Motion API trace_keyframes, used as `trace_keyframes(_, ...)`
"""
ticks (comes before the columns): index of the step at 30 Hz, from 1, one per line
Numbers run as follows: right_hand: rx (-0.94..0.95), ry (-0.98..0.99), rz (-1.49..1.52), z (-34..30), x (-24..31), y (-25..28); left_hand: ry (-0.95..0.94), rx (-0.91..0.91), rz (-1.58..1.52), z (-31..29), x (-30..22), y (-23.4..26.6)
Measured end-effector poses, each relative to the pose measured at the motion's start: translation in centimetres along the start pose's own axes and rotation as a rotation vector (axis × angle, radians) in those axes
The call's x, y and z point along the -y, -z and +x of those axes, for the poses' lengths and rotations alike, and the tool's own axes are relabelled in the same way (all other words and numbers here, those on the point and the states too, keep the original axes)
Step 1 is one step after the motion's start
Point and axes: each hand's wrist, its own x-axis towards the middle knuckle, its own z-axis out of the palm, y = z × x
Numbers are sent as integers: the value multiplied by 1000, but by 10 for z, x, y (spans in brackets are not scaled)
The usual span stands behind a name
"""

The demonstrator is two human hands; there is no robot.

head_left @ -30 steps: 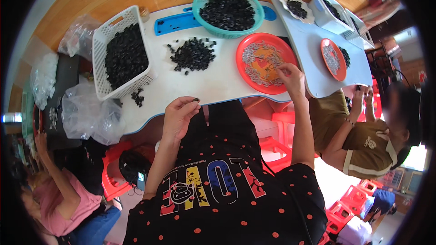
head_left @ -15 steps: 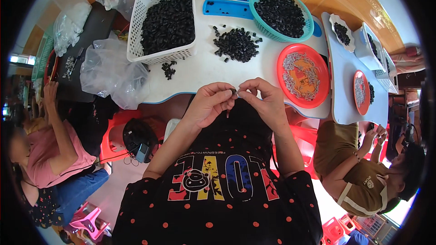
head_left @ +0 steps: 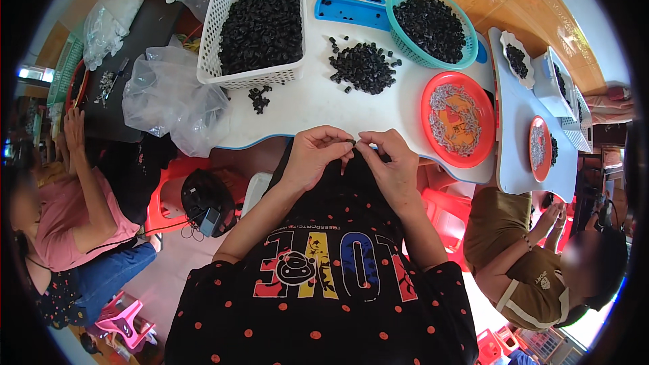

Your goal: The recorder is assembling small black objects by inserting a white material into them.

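My left hand (head_left: 312,157) and my right hand (head_left: 391,162) meet in front of my chest, just short of the table's front edge. Between the left thumb and fingers is a small black plastic piece (head_left: 351,142), its far side covered by the fingertips. The right thumb and forefinger press together against it; whatever they pinch is too small to make out. Beyond my hands, a loose pile of small black plastic pieces (head_left: 364,67) lies on the white table (head_left: 304,109). To the right, a red plate (head_left: 427,111) holds many tiny silvery parts (head_left: 449,136).
A white perforated basket (head_left: 253,80) and a teal basket (head_left: 420,57) are heaped with black pieces. A blue tray (head_left: 351,12) lies at the back, a clear plastic bag (head_left: 172,98) on the left. Co-workers sit on both sides; a second table (head_left: 510,115) adjoins on the right.
The table and its contents sit slightly more to the right in the picture. My fingertips have drawn closer together around the black piece.
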Motion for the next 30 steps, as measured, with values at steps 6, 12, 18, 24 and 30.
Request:
trace_keyframes(6,68,-128,177,2,-3,-6,146,-21,-123,-1,-1,7)
trace_keyframes(12,164,-114,216,38,-36,-23,332,59,-580,2,8,19)
trace_keyframes(18,-44,396,-491,96,-79,-58,334,-44,-701,3,10,37)
trace_keyframes(24,31,496,-623,112,-89,-76,320,-104,-706,-1,6,50)
trace_keyframes(30,191,2,100,85,-44,-53,172,-128,-584,1,-3,46)
